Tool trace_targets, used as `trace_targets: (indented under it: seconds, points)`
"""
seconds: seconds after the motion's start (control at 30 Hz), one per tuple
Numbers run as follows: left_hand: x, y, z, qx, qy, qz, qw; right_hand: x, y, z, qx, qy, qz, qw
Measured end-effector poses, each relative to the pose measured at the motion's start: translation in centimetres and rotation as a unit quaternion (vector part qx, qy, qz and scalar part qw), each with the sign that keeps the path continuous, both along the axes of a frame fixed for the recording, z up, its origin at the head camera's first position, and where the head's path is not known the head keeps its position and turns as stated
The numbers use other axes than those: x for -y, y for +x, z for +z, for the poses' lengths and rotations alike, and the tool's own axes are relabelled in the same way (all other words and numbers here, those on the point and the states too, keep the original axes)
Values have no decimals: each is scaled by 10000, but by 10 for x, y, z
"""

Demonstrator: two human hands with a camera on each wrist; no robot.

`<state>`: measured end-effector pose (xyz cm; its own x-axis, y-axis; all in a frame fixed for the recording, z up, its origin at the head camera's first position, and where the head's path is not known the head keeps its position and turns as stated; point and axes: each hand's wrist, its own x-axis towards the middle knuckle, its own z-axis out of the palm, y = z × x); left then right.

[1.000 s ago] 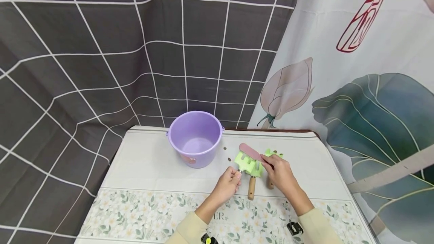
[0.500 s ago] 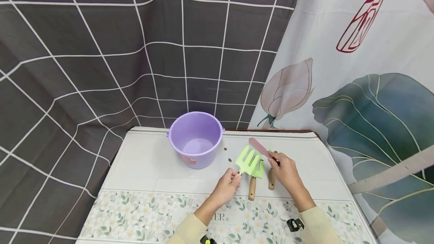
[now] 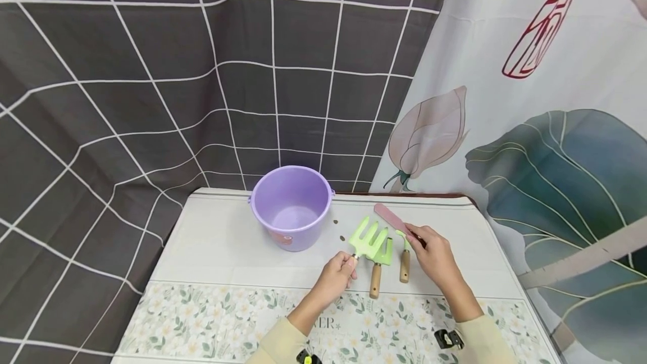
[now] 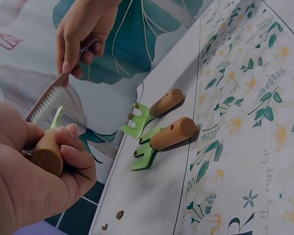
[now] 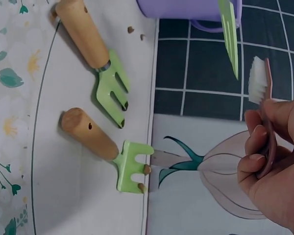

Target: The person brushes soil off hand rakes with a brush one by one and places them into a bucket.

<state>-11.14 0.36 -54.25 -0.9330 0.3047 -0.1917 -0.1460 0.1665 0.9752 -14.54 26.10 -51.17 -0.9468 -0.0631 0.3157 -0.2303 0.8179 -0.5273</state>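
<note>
My left hand (image 3: pixel 333 275) grips the wooden handle of a light green hand fork (image 3: pixel 368 239), its tines held up above the table. In my right hand (image 3: pixel 436 254) is a pink brush (image 3: pixel 388 217); the right wrist view shows its white bristles (image 5: pixel 257 81). The bristles face the held fork in the left wrist view. Below lie a second green hand fork (image 5: pixel 110 90) and a small green hand rake (image 5: pixel 132 166), both wooden-handled. Brown bits sit at the tips of their tines. In the head view the held fork partly hides the second fork.
A purple bucket (image 3: pixel 303 239) stands at the back of the table, left of the tools. Two small brown bits (image 3: pixel 342 238) lie between it and the forks. A floral-printed cloth band (image 3: pixel 222 319) runs along the front. Curtains (image 3: pixel 303 94) hang behind the table.
The brush has moved right and away from the held fork, along with my right hand. More of the rake's handle now shows. My left hand stays nearly in place, the fork turned slightly.
</note>
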Motion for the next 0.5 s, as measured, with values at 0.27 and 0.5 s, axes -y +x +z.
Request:
trace_targets:
  seconds: [0.27, 0.5]
  points:
    - [0, 0, -2, -164, -152, 122, 9997, 1, 3, 2, -59, -46, 39, 10000]
    - [6, -2, 2, -546, -376, 213, 9976, -3, 10, 5, -283, -49, -82, 9996]
